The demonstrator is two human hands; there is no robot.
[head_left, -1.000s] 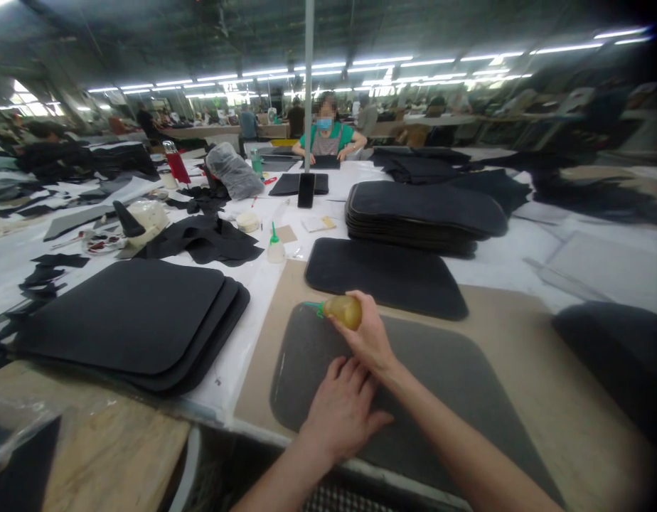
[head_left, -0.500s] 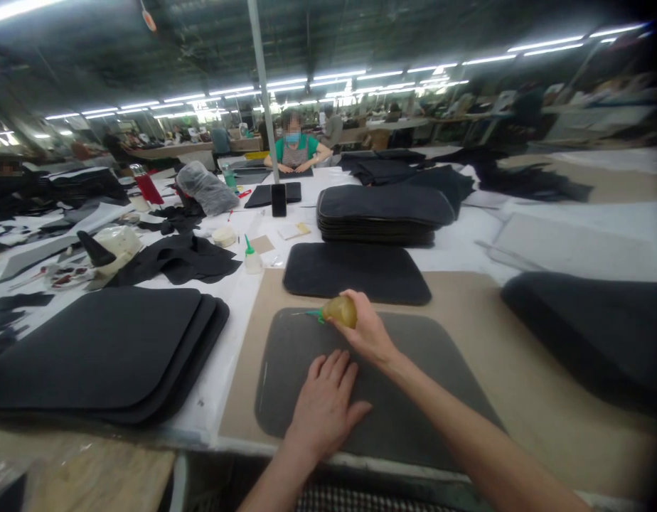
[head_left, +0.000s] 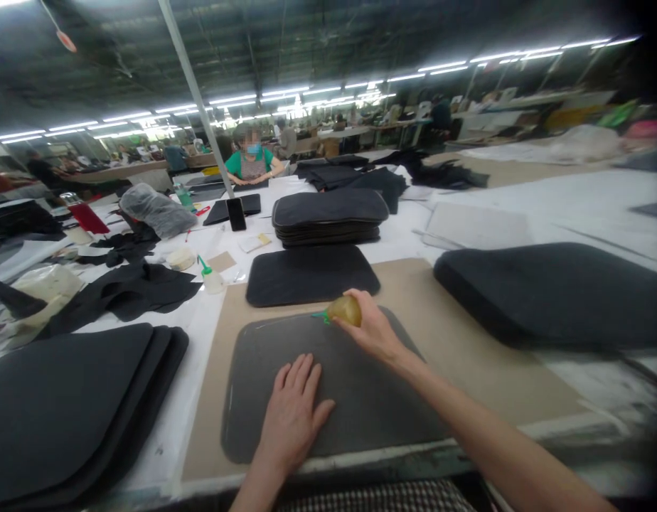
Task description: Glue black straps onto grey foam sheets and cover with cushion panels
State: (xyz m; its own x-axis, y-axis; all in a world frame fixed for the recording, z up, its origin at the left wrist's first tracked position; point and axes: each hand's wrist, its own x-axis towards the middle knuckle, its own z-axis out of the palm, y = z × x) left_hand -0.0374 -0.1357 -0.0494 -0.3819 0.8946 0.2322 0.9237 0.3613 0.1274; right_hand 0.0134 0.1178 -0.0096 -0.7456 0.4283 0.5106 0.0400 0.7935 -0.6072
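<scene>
A dark grey rounded panel (head_left: 360, 398) lies on a brown board (head_left: 205, 419) in front of me. My left hand (head_left: 294, 409) rests flat on the panel with its fingers stretched out. In my right hand (head_left: 374, 327) is a squeeze bottle (head_left: 343, 311) of yellowish glue, tilted on its side. Its green nozzle points left at the panel's far edge, where a thin shiny line runs along the rim. Another shiny line shows down the panel's left edge. Just beyond lies a black rounded panel (head_left: 312, 276).
Stacks of black panels stand at left (head_left: 67, 405), at right (head_left: 552, 291) and farther back (head_left: 328, 217). A second glue bottle (head_left: 212, 279) with a green nozzle, black scraps (head_left: 131, 288) and a phone (head_left: 235, 214) by a pole are on the white table. A co-worker (head_left: 252, 160) sits opposite.
The bottle has moved right along the panel's far edge, leaving a longer shiny line. My left hand stays flat on the panel. The whole view has turned to the right.
</scene>
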